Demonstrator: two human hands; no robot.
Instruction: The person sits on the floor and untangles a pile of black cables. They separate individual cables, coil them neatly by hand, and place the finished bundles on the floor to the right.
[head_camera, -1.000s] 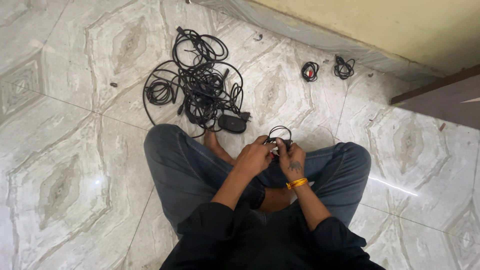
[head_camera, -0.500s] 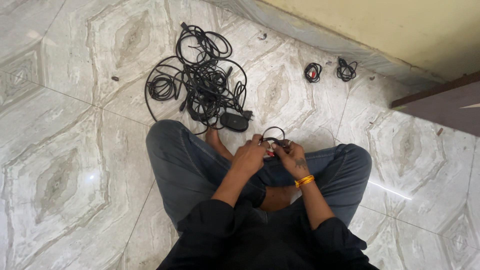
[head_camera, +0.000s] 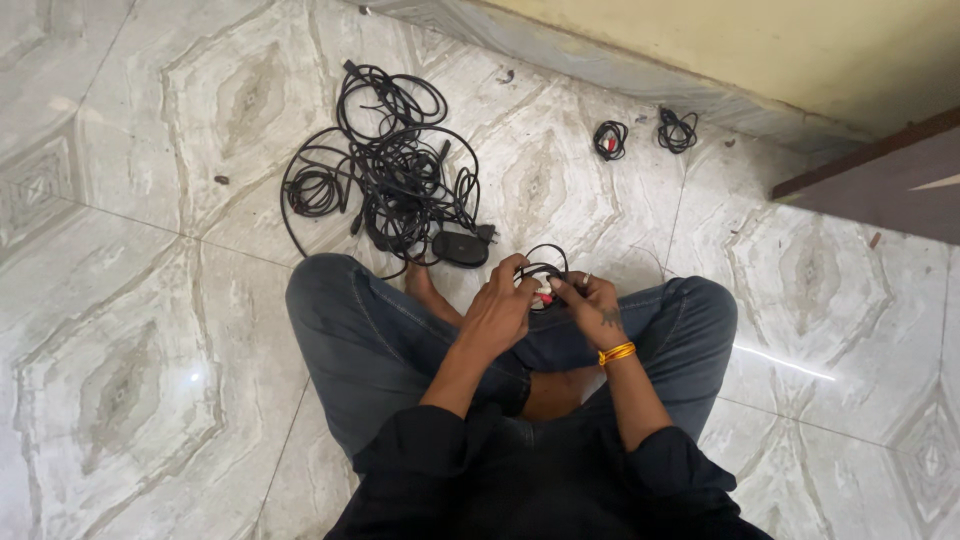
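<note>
I sit cross-legged on a marble-patterned floor. Both hands meet above my lap on a small coiled black cable (head_camera: 545, 272) with red and white plugs at its end. My left hand (head_camera: 500, 310) grips the coil from the left. My right hand (head_camera: 590, 300), with a yellow bangle at the wrist, pinches it from the right. Just beyond my knees lies a large tangled pile of black cables (head_camera: 390, 170) with a black power adapter (head_camera: 460, 248) at its near edge.
Two small coiled cable bundles lie near the wall: one with red plugs (head_camera: 608, 139), one all black (head_camera: 677, 129). A grey skirting and yellow wall (head_camera: 780, 50) run along the top. A dark brown furniture edge (head_camera: 880, 180) juts in at the right.
The loop of the small cable has shrunk and my hands have closed in tighter on it. The view has shifted slightly.
</note>
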